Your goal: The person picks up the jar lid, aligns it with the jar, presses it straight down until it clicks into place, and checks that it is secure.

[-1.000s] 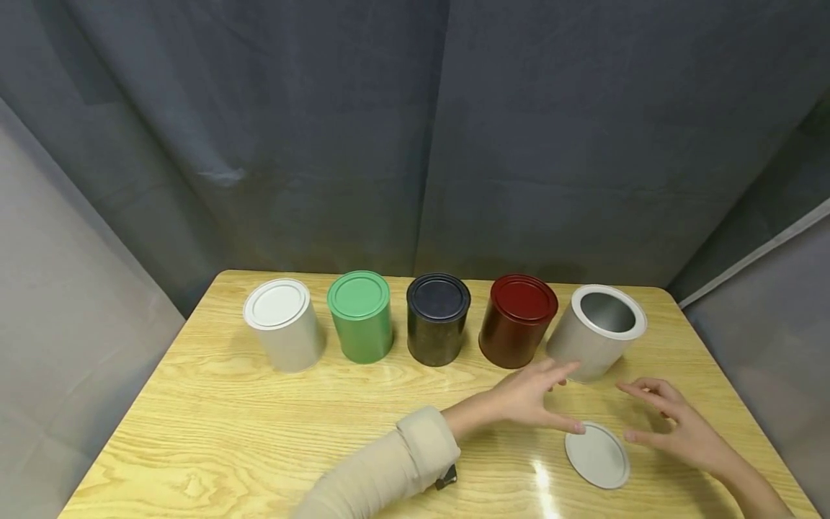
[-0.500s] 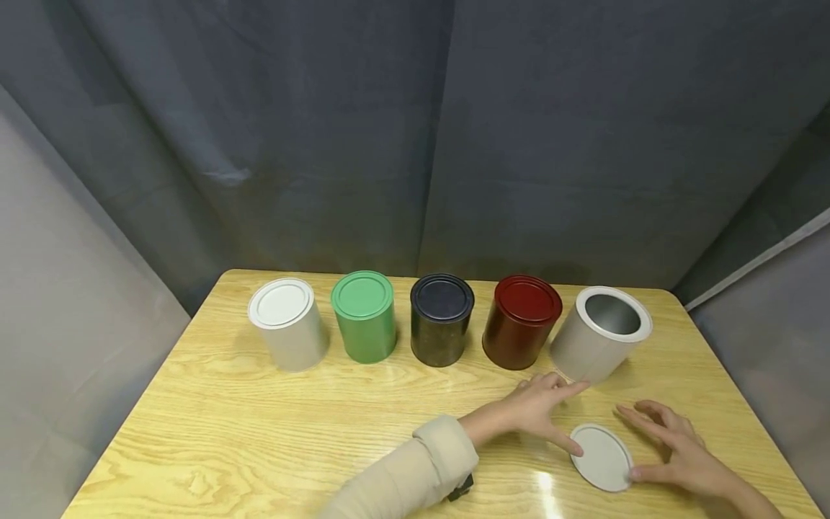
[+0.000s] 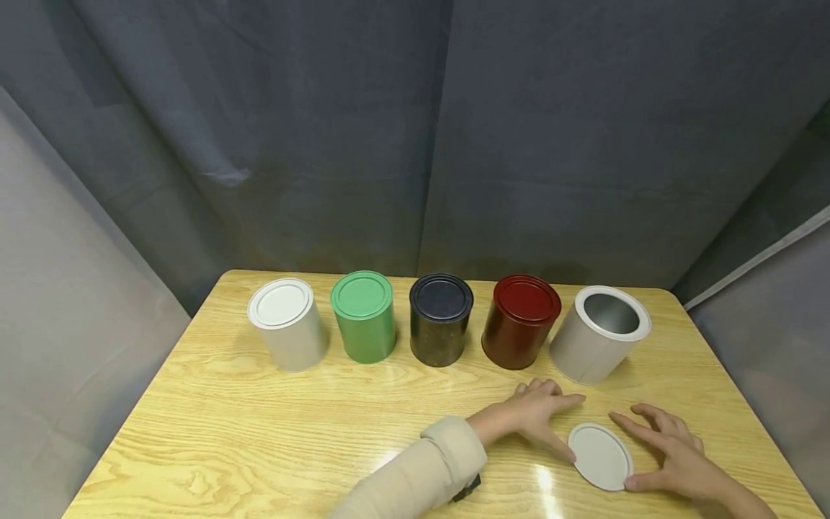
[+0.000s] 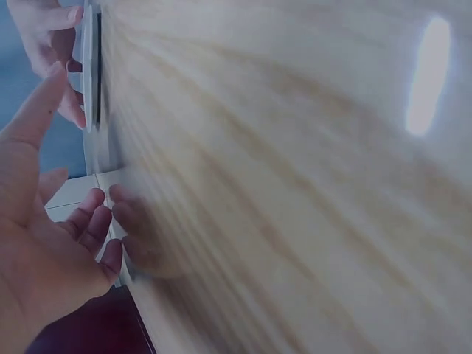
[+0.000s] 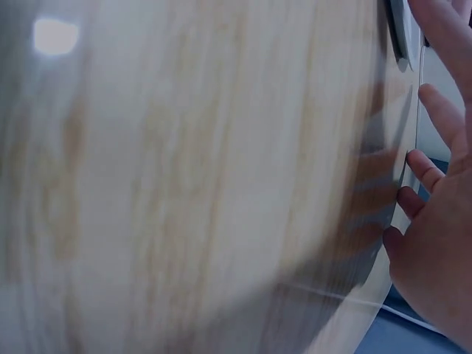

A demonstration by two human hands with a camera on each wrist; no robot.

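A round light grey lid (image 3: pixel 600 457) lies flat near the table's front right in the head view. At its left edge is the thumb of my left hand (image 3: pixel 540 417), index finger extended beyond the lid. My right hand (image 3: pixel 677 454) has its thumb at the lid's lower right edge, the other fingers spread and slightly bent. Neither hand grips the lid; whether the thumbs press on it I cannot tell. Behind the hands stands a grey can (image 3: pixel 586 349) with an uncovered top. In the left wrist view the lid (image 4: pixel 91 66) appears edge-on, beside my left hand (image 4: pixel 44 251).
A lidded dark red can (image 3: pixel 521 324), a black can (image 3: pixel 439 324), a green can (image 3: pixel 364 321) and a white can (image 3: pixel 288 328) line the back of the wooden table (image 3: pixel 259 440). Dark curtains (image 3: pixel 324 144) hang behind. A small black object (image 3: pixel 467 489) shows beside the left sleeve.
Both hands have come down and nearer the lid, bringing the thumbs to its opposite edges. The left hand has moved away from the uncovered grey can. The cans look unmoved.
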